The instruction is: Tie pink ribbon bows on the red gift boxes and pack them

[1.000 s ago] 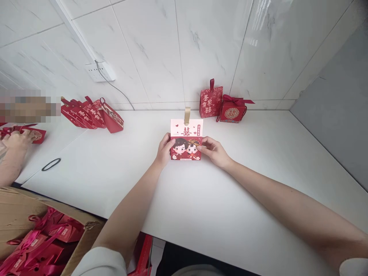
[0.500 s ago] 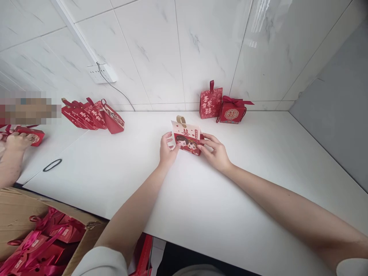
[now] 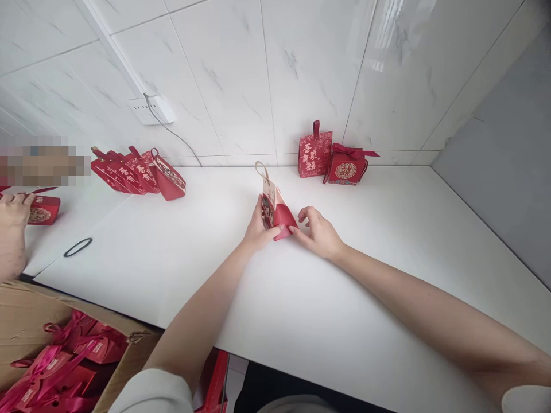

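A small red and cream gift box [image 3: 284, 219] with a thin gold ribbon loop stands turned sideways on the white table, its plain red side facing me. My left hand [image 3: 258, 229] grips it from the left, thumb on the lower front and fingers round the printed face, which is partly covered. At the right edge, the thumb of my right hand [image 3: 321, 232] touches the box. The other fingers of that hand are bent and stand apart from the thumb.
Against the tiled wall stand a red box with a ribbon loop [image 3: 315, 155] and a bow-tied red box [image 3: 345, 166]. Several red boxes [image 3: 138, 172] lean at left. A black ring [image 3: 78, 247], a co-worker's hand [image 3: 15, 215] on a red box, and a filled carton [image 3: 142, 350] are further left.
The gift box has been turned, so its side now faces me instead of the printed front. My right fingers have come away from its face. The co-worker's hand and box have shifted left.
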Available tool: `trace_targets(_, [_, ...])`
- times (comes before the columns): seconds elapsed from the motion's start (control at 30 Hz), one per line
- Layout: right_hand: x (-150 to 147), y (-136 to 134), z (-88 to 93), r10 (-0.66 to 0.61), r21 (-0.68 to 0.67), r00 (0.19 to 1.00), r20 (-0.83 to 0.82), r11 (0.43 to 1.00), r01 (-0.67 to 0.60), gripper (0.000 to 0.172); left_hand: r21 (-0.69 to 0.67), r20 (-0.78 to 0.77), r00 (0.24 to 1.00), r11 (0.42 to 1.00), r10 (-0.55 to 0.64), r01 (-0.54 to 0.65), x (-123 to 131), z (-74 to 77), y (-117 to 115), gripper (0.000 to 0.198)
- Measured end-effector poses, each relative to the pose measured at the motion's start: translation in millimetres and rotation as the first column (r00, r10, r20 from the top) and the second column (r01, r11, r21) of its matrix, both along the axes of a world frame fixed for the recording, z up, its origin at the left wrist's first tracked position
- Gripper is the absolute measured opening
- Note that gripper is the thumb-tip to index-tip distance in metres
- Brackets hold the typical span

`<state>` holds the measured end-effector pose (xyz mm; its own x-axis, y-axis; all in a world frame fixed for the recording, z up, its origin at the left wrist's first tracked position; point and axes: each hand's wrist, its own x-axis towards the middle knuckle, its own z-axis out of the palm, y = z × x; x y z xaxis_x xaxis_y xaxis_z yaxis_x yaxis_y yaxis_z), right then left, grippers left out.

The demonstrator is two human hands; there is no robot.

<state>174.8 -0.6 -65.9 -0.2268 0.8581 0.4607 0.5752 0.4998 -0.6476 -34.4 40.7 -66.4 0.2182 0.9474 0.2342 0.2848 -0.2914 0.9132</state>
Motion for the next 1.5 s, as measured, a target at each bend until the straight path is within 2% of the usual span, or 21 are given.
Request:
trace_targets(0.13, [1.3, 3.2, 1.6, 0.025, -0.029, 0.986, 0.164, 0.999, -0.02, 0.024, -0.063, 0.012, 1.0, 0.998, -0.002, 0.002, 1.6, 8.4, -1.1, 0.1])
trace_targets(0.27, [1.3, 3.5, 1.1, 0.079, -0.056, 0.978, 0.192, 0.996, -0.07, 0.03, -0.033, -0.022, 1.0, 0.999, -0.002, 0.001, 0.8, 5.3, -0.9, 0.1])
trace_targets(0.7, [-0.5, 1.2, 2.7, 0.088, 0.0, 0.944, 0.318, 0.996, -0.093, 0.021, 0.039, -0.058, 0.998, 0.999, -0.033, 0.035, -1.3, -0.6, 0.3, 0.103])
trace_targets(0.77, [-0.6, -0.8, 3.7, 0.097, 0.016, 0.944, 0.314, 0.994, -0.108, 0.021, 0.038, -0.037, 0.997, 0.997, -0.07, 0.072, 0.2, 0.8, -2.0, 0.096])
trace_targets(0.83, [-0.3, -3.3, 4.6, 0.117, 0.036, 0.943, 0.311, 0.99, -0.135, 0.022, 0.024, 0.0, 0.992, 0.992, -0.127, 0.127, 1.2, 2.5, -3.9, 0.074])
trace_targets(0.93, [0.0, -5.8, 5.3, 0.097, 0.11, 0.987, 0.125, 0.988, -0.111, 0.021, 0.014, 0.012, 0.991, 0.991, -0.133, 0.133, -0.4, 4.0, -2.7, 0.041])
trace_targets(1.0, [0.3, -4.9, 5.4, 0.014, 0.136, 0.992, -0.126, 0.991, 0.004, 0.015, 0.036, -0.034, 0.999, 0.999, -0.016, 0.017, -3.8, 4.4, 0.5, 0.038])
trace_targets(1.1, [2.8, 1.8, 4.6, -0.12, 0.093, 0.898, -0.422, 0.98, 0.175, 0.011, 0.104, -0.054, 0.968, 0.966, 0.243, -0.237, -9.2, 8.0, 3.0, 0.028])
trace_targets(1.17, [6.2, 9.1, 2.8, -0.2, 0.053, 0.816, -0.542, 0.961, 0.271, 0.013, 0.217, -0.016, 0.944, 0.923, 0.329, -0.318, -10.5, 14.7, -0.6, 0.011])
trace_targets(1.2, [8.1, 12.9, 1.4, -0.239, 0.027, 0.777, -0.582, 0.95, 0.312, 0.016, 0.298, -0.013, 0.943, 0.902, 0.332, -0.313, -10.1, 19.1, -4.1, 0.006])
trace_targets(1.23, [10.0, 16.6, -0.3, -0.268, -0.008, 0.754, -0.6, 0.944, 0.33, 0.019, 0.381, -0.033, 0.949, 0.882, 0.313, -0.278, -8.9, 23.7, -8.4, 0.009])
trace_targets(1.3, [13.0, 22.6, -4.2, -0.278, -0.087, 0.77, -0.574, 0.956, 0.281, 0.021, 0.488, -0.136, 0.958, 0.858, 0.254, -0.158, -4.8, 30.9, -17.3, 0.018])
trace_targets(1.33, [14.0, 24.6, -6.2, -0.26, -0.122, 0.8, -0.541, 0.965, 0.231, 0.025, 0.496, -0.204, 0.952, 0.862, 0.227, -0.099, -2.2, 32.6, -20.8, 0.02])
trace_targets(1.4, [15.1, 26.8, -9.6, -0.206, -0.171, 0.859, -0.469, 0.975, 0.14, 0.037, 0.431, -0.325, 0.93, 0.902, 0.173, -0.017, 2.7, 30.3, -23.7, 0.02])
trace_targets(1.5, [16.1, 27.5, -12.2, -0.156, -0.18, 0.91, -0.385, 0.979, 0.091, 0.042, 0.209, -0.382, 0.922, 0.978, 0.064, 0.019, 5.2, 15.9, -16.5, 0.039])
